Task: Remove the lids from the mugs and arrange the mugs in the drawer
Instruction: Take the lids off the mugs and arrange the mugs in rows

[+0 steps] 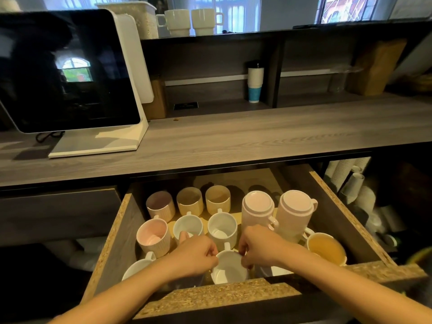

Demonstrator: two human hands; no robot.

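Two hands meet on one white mug [230, 272], which stands in the front row of the open drawer [350, 213], close to the drawer's near edge. We find the left hand [194, 256] at the mug's left rim and the right hand [259, 249] at its right rim. The mug therefore lies directly between the hands and just below them, and neither hand is nearer than the other.

The fingers [211, 253] of the left hand are curled onto the rim, and those of the right hand curl onto the opposite side. We read both as pinching the rim, although the fingertips are partly hidden.

The mug's long axis is upright, with the mouth facing up. What we take to be its handle points away from us, toward the back of the drawer, in the gap between the two hands. We judge that any coming move must keep this axis vertical, because other mugs stand close on the left, on the right and behind.

The mug is plain, glossy and white. It carries no lid, and its inside looks empty.

Two tall pink mugs [258, 206] stand toward the right rear, just beyond the right hand. Each is capped with what looks like a lid, and we judge these to be the work that remains.
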